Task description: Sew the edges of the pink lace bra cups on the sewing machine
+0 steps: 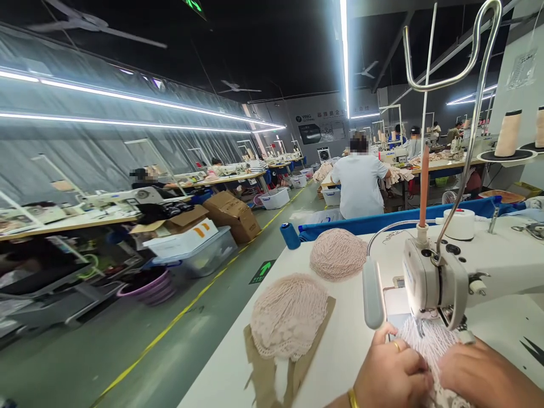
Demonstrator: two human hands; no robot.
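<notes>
Under the needle of a white sewing machine (429,272) lies a piece of pale, ribbed lace fabric (427,343), lit by the machine's lamp (374,294). My left hand (395,368), with a ring and a yellow bracelet, presses on the fabric's left side, its fingers curled over the edge. On the other side my right hand (476,368) grips the same fabric, its fingertips partly hidden by the cloth. To the left, a beige lace cup-shaped piece (291,317) rests on a brown paper sheet (259,362). Another beige domed piece (338,254) sits behind it.
A blue thread cone (290,236) stands at the table's far left edge, beside a blue cloth roll (403,218). Black scissors (533,351) lie at right. A white thread spool (459,224) is behind the machine. A person in a white shirt (360,181) works ahead.
</notes>
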